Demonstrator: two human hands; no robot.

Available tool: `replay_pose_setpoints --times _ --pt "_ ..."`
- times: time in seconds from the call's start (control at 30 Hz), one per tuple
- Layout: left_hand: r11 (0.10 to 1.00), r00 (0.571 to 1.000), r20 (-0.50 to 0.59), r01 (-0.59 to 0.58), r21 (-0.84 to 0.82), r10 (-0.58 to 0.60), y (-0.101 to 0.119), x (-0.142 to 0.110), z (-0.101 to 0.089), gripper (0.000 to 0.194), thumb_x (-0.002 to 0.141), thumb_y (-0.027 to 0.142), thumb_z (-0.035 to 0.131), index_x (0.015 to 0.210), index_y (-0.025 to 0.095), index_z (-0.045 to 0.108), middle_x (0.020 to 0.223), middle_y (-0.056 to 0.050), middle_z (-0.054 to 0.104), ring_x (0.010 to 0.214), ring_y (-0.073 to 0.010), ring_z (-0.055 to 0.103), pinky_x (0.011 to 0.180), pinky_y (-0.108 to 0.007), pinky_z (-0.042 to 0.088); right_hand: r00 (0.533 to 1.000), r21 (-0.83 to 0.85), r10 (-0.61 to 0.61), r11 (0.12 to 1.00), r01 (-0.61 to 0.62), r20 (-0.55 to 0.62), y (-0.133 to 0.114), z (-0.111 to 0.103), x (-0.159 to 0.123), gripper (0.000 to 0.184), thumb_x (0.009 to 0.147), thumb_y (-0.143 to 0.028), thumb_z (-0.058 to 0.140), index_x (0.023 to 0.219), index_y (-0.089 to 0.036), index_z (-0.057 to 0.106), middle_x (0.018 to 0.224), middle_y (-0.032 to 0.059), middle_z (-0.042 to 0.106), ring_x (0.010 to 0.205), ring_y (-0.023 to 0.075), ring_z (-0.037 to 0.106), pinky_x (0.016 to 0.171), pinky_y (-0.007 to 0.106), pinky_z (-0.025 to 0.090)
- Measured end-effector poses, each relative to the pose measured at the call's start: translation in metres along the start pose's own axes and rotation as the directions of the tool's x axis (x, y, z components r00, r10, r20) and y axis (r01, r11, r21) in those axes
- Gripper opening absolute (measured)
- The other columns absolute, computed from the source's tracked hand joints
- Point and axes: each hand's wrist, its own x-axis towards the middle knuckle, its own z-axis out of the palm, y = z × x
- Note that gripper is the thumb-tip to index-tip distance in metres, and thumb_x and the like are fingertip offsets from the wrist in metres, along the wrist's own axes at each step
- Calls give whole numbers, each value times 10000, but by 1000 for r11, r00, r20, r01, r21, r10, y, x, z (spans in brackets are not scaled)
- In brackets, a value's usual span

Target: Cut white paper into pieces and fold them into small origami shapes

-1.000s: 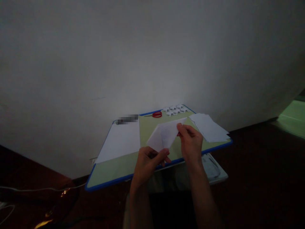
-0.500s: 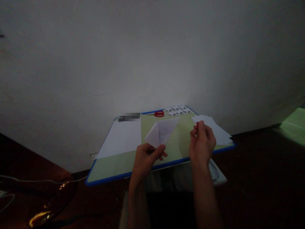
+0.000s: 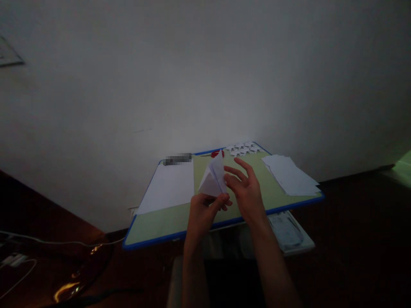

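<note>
Above the front half of the table, my left hand (image 3: 208, 209) pinches the lower edge of a folded white sheet of paper (image 3: 213, 177), its thumb in front. The paper stands upright, with a crease and a pointed top. Close to its right side is my right hand (image 3: 245, 188), fingers spread apart and the thumb near the paper's edge. Whether those fingertips touch the paper I cannot tell. Behind the paper's tip, the red-handled scissors (image 3: 219, 154) are partly hidden.
The light green table (image 3: 160, 222) has a blue rim and stands against a grey wall. White paper (image 3: 170, 188) covers its left part, with a blurred dark object (image 3: 177, 159) behind. Several small folded paper pieces (image 3: 244, 149) lie at the back; loose sheets (image 3: 292, 175) lie right.
My right hand has moved left from beside the loose sheets to the folded paper, and its fingers have spread. The paper's right flap has swung up and inward. The view has shifted slightly.
</note>
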Motion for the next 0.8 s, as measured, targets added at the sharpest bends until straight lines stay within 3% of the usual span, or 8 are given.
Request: replay_pose_setpoints --times 0.1,0.23,0.33,0.4,0.6,0.8 --pt "1000 1000 -15 6 -4 -6 3 -1 -2 303 812 434 819 708 150 808 670 -89 773 603 -182 660 611 -280 495 1000 66 24 998 -23 -14 2 0 1 752 681 -336 916 1349 -288 574 1132 66 774 965 237 758 859 407 607" --pt "994 999 -48 -30 -102 26 3 -1 -11 308 781 428 855 890 147 791 803 -79 794 692 -177 688 657 -265 518 996 41 -37 998 40 -76 4 -2 2 605 729 -332 893 1274 -275 637 1005 30 786 958 222 748 912 399 581" --pt "965 989 -123 -106 -240 78 -2 -1 -17 490 776 438 875 1156 172 715 860 -50 789 690 -154 684 660 -251 530 998 3 -63 998 63 -23 6 -5 2 505 764 -332 877 1221 -260 675 986 35 800 958 226 754 906 390 577" --pt "954 984 -155 -124 -272 84 -4 -1 -18 562 774 438 884 1222 180 663 825 -26 772 644 -138 662 630 -241 523 998 -32 -51 998 52 22 6 -6 2 489 770 -335 873 1215 -260 685 989 41 807 950 234 761 897 398 583" --pt "983 983 -175 -81 -167 51 1 -2 -8 324 821 397 845 949 185 637 682 21 708 577 -123 628 565 -214 480 991 -178 -85 979 103 104 -3 -5 -4 350 821 -379 829 1140 -262 744 1149 73 792 978 239 749 846 390 601" --pt "988 978 -159 -145 -52 135 5 -5 -5 254 844 341 791 908 203 588 700 27 676 668 -146 661 622 -222 500 932 -445 -185 838 316 312 -8 -4 -11 700 768 -342 892 1415 -306 628 1352 85 687 1213 275 656 909 406 563"
